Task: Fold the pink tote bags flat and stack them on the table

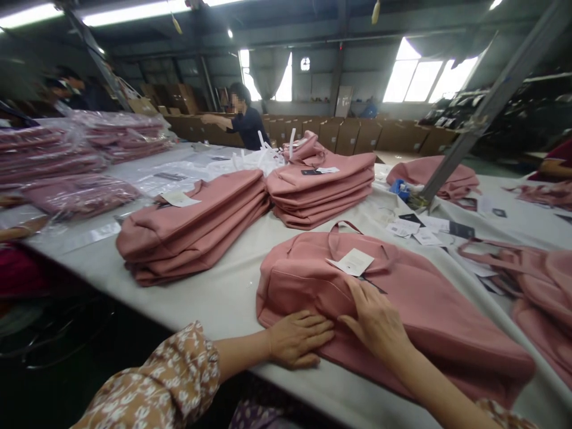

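A pink bag [429, 292] lies on its side on the white-covered table, its handle loop at the far edge. On top of it rests a white paper tag [352, 262], with a dark tag partly under it. My left hand [301, 338] presses flat on the bag's near side, fingers stretched out. Against the bag's upper front edge, just below the white tag, sits my right hand [374, 316], with its fingers extended and the thumb apart. Neither hand grips anything.
Two stacks of pink bags, one left [196, 232] and one behind [322, 190], stand on the table [241, 304]. Plastic-wrapped bags [80, 196] lie far left. Loose tags [426, 229] and more pink bags [545, 286] are at right. A slanted metal post [487, 113] rises there. Another person [250, 122] stands beyond.
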Demonstrator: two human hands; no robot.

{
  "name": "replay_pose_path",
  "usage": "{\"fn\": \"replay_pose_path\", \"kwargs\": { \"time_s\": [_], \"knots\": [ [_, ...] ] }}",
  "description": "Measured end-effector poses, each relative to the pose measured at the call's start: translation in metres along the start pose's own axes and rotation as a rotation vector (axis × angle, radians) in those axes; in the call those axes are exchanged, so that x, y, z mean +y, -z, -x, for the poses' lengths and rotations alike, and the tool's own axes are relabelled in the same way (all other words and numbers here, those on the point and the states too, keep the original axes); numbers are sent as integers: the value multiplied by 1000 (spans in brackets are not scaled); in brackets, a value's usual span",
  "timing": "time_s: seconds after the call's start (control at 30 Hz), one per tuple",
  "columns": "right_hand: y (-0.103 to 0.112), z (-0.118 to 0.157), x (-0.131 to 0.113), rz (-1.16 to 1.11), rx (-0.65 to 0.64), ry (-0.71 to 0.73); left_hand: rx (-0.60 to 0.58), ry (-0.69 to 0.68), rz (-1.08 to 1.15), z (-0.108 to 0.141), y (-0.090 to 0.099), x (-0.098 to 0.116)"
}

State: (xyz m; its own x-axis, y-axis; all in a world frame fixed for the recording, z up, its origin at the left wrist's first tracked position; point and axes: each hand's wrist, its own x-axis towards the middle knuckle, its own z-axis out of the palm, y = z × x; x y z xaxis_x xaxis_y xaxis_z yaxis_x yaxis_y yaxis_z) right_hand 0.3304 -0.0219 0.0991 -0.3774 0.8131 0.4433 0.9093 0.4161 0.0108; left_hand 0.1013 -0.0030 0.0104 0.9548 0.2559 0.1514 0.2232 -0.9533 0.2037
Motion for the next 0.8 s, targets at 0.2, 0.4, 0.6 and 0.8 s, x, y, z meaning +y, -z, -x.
{"fn": "replay_pose_path", "kwargs": {
  "time_s": [0.2,0.4,0.6,0.8],
  "knots": [
    [-12,-5,6,-42,-171,-18,-12,-7,81,-6,3,-6],
    [-33,10,-1,-75,-248,-98,-2,25,146,-8,1,-6],
    [-17,31,14,-136,-279,13,157,156,203,8,-3,-10],
    [2,19,32,-261,-305,115,350,184,153,47,7,2]
  ]
}}
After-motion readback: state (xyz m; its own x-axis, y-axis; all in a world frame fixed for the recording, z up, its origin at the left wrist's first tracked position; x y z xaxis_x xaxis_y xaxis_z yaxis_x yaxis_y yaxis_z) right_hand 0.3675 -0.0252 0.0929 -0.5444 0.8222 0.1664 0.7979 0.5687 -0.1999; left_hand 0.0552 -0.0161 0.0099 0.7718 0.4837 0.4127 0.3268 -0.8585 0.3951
